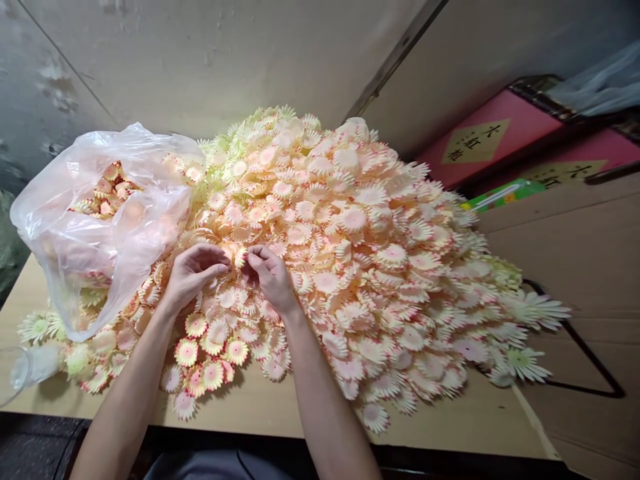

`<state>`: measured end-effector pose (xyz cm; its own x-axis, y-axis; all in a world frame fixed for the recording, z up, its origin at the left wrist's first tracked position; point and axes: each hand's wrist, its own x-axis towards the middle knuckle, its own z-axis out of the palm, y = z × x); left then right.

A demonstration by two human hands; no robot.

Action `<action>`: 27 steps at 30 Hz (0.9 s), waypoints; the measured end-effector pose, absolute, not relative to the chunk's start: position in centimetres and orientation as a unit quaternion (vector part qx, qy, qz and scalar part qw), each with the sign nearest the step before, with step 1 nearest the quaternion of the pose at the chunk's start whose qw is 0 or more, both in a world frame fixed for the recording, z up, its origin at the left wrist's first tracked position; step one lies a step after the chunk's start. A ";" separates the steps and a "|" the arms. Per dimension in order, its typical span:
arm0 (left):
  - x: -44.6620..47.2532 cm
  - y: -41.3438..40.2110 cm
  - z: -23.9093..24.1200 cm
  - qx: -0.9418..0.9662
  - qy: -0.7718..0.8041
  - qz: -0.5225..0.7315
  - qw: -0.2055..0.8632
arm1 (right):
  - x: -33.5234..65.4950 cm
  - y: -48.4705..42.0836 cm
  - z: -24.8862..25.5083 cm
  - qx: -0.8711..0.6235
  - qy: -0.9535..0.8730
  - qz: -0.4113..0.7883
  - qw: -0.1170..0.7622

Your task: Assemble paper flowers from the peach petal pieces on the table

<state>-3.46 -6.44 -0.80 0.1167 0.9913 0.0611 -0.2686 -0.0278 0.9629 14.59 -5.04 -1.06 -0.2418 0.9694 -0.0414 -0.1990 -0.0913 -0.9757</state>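
Observation:
A big heap of cream and pink fabric flower pieces (350,253) covers a tan table (260,407). My left hand (193,272) and my right hand (270,273) meet over the heap's near left part. Both are closed in a pinch on one small flower piece (241,257) held between their fingertips. Loose flower pieces lie just below my wrists.
A clear plastic bag (100,220) with more flower pieces sits open at the left. A clear cup (20,373) lies at the table's near left edge. Brown cardboard (575,267) and red boxes (480,140) stand to the right, with a wall behind.

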 end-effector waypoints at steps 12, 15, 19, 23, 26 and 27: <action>-2.9 -6.9 0.0 0.452 0.478 0.508 0.556 | 14.7 -5.4 -0.4 -0.340 -0.513 0.676 0.405; -3.1 -6.9 0.1 0.451 0.497 0.503 0.545 | 14.7 -5.5 -0.2 -0.340 -0.502 0.689 0.396; -3.3 -6.9 0.2 0.447 0.503 0.498 0.547 | 14.7 -5.8 -0.5 -0.330 -0.508 0.693 0.391; -3.5 -6.9 0.2 0.440 0.485 0.492 0.574 | 14.7 -5.9 -0.7 -0.331 -0.515 0.683 0.397; -3.7 -6.9 0.1 0.434 0.463 0.478 0.608 | 14.7 -5.9 -0.5 -0.329 -0.510 0.690 0.394; -3.7 -6.9 0.0 0.434 0.456 0.473 0.617 | 14.7 -5.9 -0.3 -0.328 -0.509 0.693 0.391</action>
<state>-3.75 -6.87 0.05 0.1373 0.9787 -0.1523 -0.1871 0.1766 0.9663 14.70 -5.89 -0.34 -0.4786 0.8761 -0.0571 -0.2072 -0.1760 -0.9623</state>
